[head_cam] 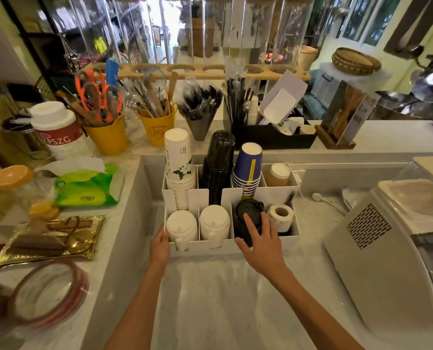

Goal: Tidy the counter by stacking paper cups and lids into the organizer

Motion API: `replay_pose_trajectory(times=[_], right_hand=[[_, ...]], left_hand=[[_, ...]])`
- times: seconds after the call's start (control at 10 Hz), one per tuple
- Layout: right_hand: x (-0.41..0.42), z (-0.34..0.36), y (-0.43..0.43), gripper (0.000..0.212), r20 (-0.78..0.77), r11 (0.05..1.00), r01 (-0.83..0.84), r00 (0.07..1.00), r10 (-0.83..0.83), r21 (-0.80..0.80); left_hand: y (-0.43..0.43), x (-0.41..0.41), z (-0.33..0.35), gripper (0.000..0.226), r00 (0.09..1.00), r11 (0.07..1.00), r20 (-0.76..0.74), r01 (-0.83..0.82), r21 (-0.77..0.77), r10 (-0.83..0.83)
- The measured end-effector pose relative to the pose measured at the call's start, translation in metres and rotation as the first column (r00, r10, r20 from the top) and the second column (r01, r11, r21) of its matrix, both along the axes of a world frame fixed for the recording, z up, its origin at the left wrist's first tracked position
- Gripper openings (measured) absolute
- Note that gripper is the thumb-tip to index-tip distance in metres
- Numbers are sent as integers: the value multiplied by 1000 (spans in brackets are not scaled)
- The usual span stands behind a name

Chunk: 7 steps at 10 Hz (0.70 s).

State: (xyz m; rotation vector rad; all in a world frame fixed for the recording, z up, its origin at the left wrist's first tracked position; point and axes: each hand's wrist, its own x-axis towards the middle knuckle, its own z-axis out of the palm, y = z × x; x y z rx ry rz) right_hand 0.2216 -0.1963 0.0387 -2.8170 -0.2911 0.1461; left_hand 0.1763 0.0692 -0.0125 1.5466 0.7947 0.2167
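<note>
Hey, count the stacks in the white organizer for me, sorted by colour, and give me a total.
Stacks in the white organizer, by colour:
White lid stacks: 2
White cup stack: 1
Black cup stack: 1
Black lid stack: 1
Blue cup stack: 1
Brown cup stack: 1
Total: 7

The organizer [229, 245] stands mid-bench [223, 286]. In its back row three cup stacks [178, 168] run from 10 to 1 o'clock; in its front row two lid stacks [181, 227] sit at 9, a label roll [280, 215] at 3.
</note>
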Motion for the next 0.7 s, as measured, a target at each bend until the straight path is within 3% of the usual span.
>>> replay_pose_trajectory(times=[0.1,0.2,0.3,0.4,0.5,0.6,0.7], right_hand=[[16,8,-21,53,145,958,83,981,-127,276],[37,6,-61,45,101,837,270,929,-357,477],[50,-5,-97,49,-259,658,504,860,-439,559],[50,-18,-104,42,-525,477,632,774,-354,611],[44,-30,-104,21,-533,462,620,783,-321,634],[43,-20,-107,41,-559,440,623,779,-282,647],[38,-17,-111,53,-562,534,597,788,-251,599]], left_hand=[[1,-1,0,40,1000,1000,0,12,5,-12],[0,-2,3,41,1000,1000,-12,25,17,-25],[0,-3,2,41,1000,1000,-14,19,25,-19],[-1,-2,5,40,999,1000,-35,15,24,-14],[-2,-4,7,40,999,1000,-33,20,16,-19],[1,-3,18,39,996,999,-76,46,10,-45],[-1,-5,20,39,989,995,-124,88,57,-80]])
